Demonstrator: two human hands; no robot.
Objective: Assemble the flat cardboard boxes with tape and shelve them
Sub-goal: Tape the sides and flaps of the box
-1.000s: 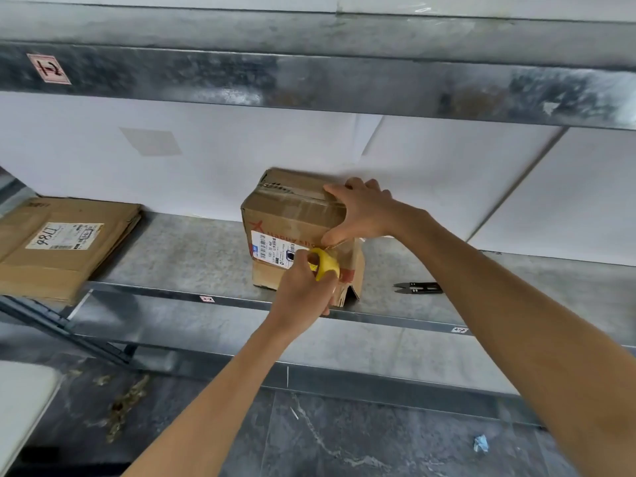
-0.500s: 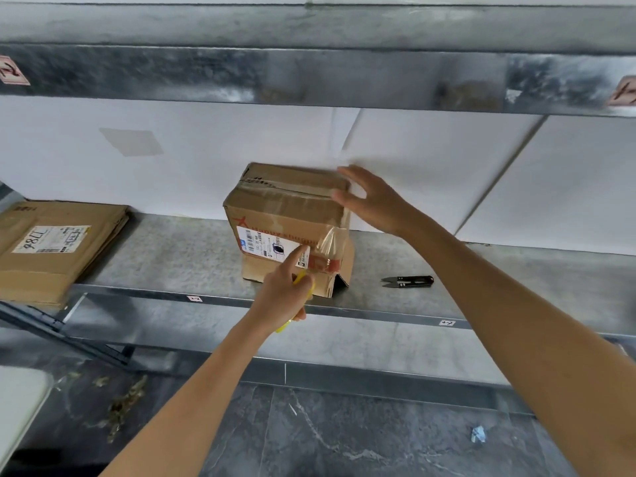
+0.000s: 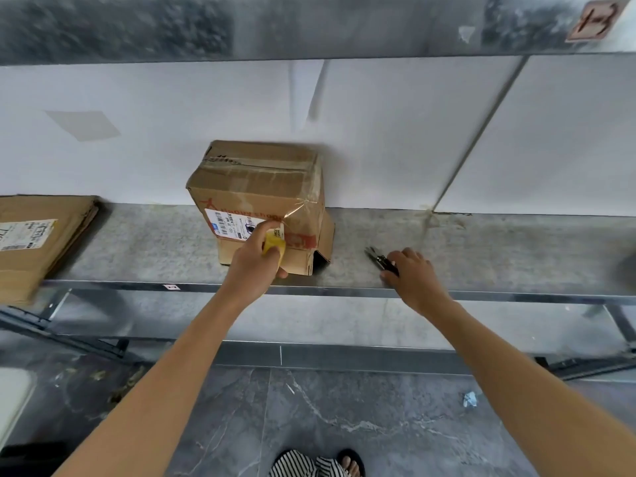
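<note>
Box (image 3: pixel 261 191) on shelf (image 3: pixel 481 242); our left grip (image 3: pixel 253 266) holds yellow tape dispenser (image 3: pixel 273 245) against it; right grip (image 3: pixel 413 277) on snips (image 3: pixel 377 258), closure we cannot tell.

Storeroom or small warehouse. Galvanised steel racking: shelf deck (image 3: pixel 481 242) centre, upper beam (image 3: pixel 309 25) 12 o'clock, numbered bay tag (image 3: pixel 597 20) 1 o'clock. Flattened cartons (image 3: pixel 34 235) stacked 9 o'clock. Grey marbled floor (image 3: pixel 344 425) 6 o'clock.

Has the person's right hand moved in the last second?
Yes. The right hand left the top of the cardboard box and dropped down and rightward to the shelf, where it is now on the snips.
</note>
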